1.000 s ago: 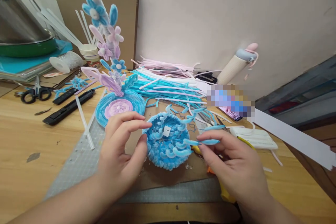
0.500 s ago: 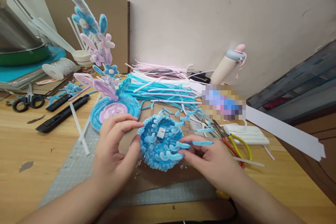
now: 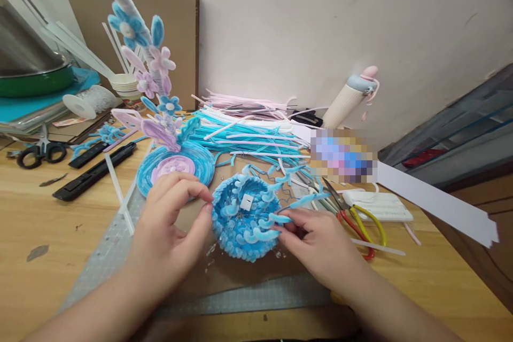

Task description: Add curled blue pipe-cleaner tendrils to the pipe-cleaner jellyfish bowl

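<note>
A round bowl-like piece of blue fuzzy pipe cleaners [image 3: 244, 248] sits in the middle, with curled light-blue strands and a small white square with a dark mark [image 3: 246, 202] inside it. My left hand [image 3: 170, 230] is at its left rim, thumb and index fingertips pinched together on the edge. On the right side, my right hand [image 3: 320, 230] pinches a curled blue pipe cleaner [image 3: 282, 218] between thumb and index finger. Another blue fuzzy strand [image 3: 308, 201] sticks out above that hand. Clear beads [image 3: 210, 249] lie beside the bowl.
Behind stands a pipe-cleaner flower stem on a blue coiled base [image 3: 204, 160]. Bundles of blue pipe cleaners [image 3: 256, 141] lie at the back. Pliers with red and yellow handles [image 3: 366, 222], black scissors [image 3: 42, 155], a black cutter [image 3: 96, 173] and a bottle [image 3: 347, 101] are around.
My left index finger has drawn down toward the thumb at the rim. The blue strand over my right hand has swung upward. The view has shifted slightly.
</note>
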Tool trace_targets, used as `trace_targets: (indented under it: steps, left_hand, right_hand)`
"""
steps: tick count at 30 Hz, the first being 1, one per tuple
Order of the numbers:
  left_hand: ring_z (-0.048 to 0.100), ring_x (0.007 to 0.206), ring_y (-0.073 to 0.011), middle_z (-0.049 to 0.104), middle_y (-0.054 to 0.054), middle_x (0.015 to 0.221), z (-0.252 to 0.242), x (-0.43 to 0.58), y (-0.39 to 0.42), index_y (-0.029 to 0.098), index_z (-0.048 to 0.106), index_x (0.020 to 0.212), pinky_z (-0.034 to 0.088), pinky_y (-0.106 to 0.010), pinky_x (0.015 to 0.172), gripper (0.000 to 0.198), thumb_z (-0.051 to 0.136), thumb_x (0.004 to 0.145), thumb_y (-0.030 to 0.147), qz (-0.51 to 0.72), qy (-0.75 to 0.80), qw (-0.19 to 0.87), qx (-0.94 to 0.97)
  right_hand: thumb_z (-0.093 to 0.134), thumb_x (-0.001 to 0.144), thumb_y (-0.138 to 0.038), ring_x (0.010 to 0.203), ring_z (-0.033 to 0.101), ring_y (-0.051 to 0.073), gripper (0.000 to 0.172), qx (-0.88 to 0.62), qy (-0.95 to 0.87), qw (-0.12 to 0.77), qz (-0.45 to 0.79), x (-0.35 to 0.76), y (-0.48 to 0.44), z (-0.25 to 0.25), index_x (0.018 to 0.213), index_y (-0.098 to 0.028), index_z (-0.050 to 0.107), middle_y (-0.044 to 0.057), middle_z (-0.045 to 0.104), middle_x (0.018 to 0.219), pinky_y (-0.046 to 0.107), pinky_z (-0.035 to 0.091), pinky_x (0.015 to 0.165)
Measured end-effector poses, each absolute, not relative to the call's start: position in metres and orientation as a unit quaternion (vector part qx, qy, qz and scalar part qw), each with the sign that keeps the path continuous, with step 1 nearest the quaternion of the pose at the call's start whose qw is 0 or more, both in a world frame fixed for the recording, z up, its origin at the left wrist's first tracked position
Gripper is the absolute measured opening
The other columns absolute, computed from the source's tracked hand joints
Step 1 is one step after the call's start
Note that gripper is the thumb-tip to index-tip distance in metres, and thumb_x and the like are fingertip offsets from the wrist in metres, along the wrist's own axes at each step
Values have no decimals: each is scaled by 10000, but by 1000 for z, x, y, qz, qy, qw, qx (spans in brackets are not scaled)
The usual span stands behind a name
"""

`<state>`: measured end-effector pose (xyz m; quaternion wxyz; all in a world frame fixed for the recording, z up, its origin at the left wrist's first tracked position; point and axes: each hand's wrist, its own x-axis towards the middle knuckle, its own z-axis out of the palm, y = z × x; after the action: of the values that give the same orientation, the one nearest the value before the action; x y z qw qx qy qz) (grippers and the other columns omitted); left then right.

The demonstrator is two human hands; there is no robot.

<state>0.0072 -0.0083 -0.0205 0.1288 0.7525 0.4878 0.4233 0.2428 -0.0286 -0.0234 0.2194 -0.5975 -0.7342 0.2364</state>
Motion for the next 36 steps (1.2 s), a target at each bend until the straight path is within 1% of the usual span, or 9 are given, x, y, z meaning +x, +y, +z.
trace_targets:
  steps: [4,9,14,17,20,25,27,31,36]
  left_hand:
    - [505,636,-146,510,44,704,-15,0,-6,242,494,837,407,-282,573,77,508,887,299,334,543,237,733]
    - [533,613,-163,539,48,686,-26,1,2,245,452,901,402,-294,557,232,505,878,469,255,590,317,697]
    - [591,530,-201,589,59,578,-31,6,5,236,402,1182,425,-300,513,443,507,853,514,229,603,409,645]
    - [607,443,-201,617,60,506,-34,8,7,225,380,1236,444,-281,459,521,533,836,521,217,580,520,588]
    - [564,347,-172,610,63,430,-38,11,10,200,385,1234,397,-224,376,519,545,826,477,218,559,592,538]
    - [450,271,-117,541,86,376,-38,16,14,181,469,1134,281,-172,295,407,510,810,423,244,574,592,510]
    - [451,283,-103,531,91,398,-38,16,15,190,513,1055,284,-165,294,344,523,803,423,256,579,588,503]
    - [465,303,-91,506,98,418,-42,16,16,201,559,961,289,-160,304,265,539,812,419,274,576,582,504]
    - [540,353,-110,590,65,500,-47,15,17,206,587,982,315,-170,318,269,556,823,421,281,566,579,516]
  right_hand:
    - [586,802,-217,635,650,173,155,-617,-718,205,247,241,-26,-26,839,-223,736,2,734,751,273,420,594]
    - [604,744,-157,679,641,201,178,-643,-709,152,247,240,-24,-26,814,-235,749,-3,717,681,290,427,631]
    - [583,774,-179,675,632,193,189,-630,-712,156,267,241,-24,-25,828,-230,756,7,737,732,289,435,627]
    - [599,769,-187,672,628,192,166,-624,-720,167,256,241,-25,-26,800,-232,757,12,737,730,281,432,616]
    - [590,806,-234,610,613,169,145,-599,-723,195,285,241,-27,-28,800,-227,735,5,719,700,259,418,556]
    - [581,869,-288,511,560,137,153,-547,-751,250,272,242,-30,-33,811,-221,705,-33,623,553,246,405,527]
    - [592,873,-268,529,576,127,158,-536,-762,262,252,242,-30,-33,757,-215,685,-26,653,601,240,414,545]
    - [598,870,-236,605,633,128,274,-522,-768,279,245,242,-29,-35,598,-204,607,-5,719,734,230,424,564]
    - [612,855,-244,528,577,132,224,-535,-770,286,197,241,-26,-36,636,-206,641,-27,630,565,242,399,545]
